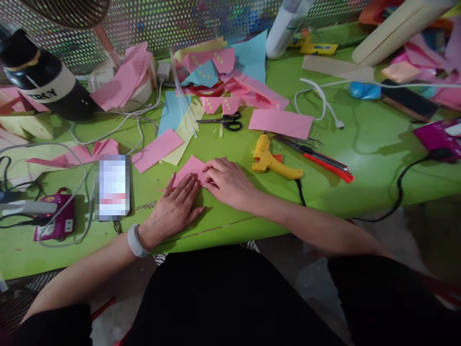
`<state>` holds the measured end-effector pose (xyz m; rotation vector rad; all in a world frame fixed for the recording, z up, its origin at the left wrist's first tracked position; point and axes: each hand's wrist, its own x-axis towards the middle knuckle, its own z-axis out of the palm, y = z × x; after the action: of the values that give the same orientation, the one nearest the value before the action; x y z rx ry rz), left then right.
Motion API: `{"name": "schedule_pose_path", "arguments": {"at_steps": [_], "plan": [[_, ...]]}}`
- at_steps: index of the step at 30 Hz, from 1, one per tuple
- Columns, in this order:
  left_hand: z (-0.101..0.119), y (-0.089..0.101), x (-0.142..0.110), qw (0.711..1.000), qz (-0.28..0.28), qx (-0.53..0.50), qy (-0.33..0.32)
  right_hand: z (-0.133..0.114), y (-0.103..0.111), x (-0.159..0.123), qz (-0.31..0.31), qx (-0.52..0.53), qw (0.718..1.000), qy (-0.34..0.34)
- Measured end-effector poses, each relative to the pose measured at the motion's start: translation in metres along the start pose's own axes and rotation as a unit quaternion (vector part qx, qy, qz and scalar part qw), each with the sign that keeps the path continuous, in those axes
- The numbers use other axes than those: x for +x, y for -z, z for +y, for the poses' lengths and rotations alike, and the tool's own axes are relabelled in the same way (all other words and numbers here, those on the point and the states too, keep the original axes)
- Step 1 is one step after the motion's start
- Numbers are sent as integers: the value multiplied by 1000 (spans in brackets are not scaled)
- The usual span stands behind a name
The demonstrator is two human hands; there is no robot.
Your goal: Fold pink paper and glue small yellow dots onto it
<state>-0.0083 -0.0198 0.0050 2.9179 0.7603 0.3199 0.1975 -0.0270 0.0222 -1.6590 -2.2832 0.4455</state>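
A piece of pink paper [190, 168] lies on the green table between my hands, its top corner showing. My left hand [179, 202] rests flat across its lower part, fingers stretched out. My right hand [226, 180] comes in from the other side, its bent fingertips pressed together at the paper's right edge. Both hands cover much of the sheet. To the right sits a yellow hot glue gun [275, 161], and beyond it a red-and-black utility knife [317, 161]. Black scissors [228, 121] lie above my hands, near a pink paper strip [158, 150].
A phone [113, 187] and a purple power socket [59, 216] with cables are at the left. Behind stand a black bottle [46, 77] and a fan [104, 43]. Coloured paper pieces [216, 62] pile up at the back. A white cable [324, 103] curls at the right.
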Motion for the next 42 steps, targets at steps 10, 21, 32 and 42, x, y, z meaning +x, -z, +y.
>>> {"name": "schedule_pose_path", "arguments": {"at_steps": [10,21,32,42], "plan": [[-4,3,-2,999,-37,-13,-9,2,-1,0,1,9,1000,0],[-5,6,-1,997,-74,-15,-10,9,1,1,3,0,1000,12],[-6,5,-1,997,-73,-5,-18,42,19,-12,-18,-75,997,28],[-8,2,-2,998,-64,0,-25,5,6,-25,46,-82,990,105]]}}
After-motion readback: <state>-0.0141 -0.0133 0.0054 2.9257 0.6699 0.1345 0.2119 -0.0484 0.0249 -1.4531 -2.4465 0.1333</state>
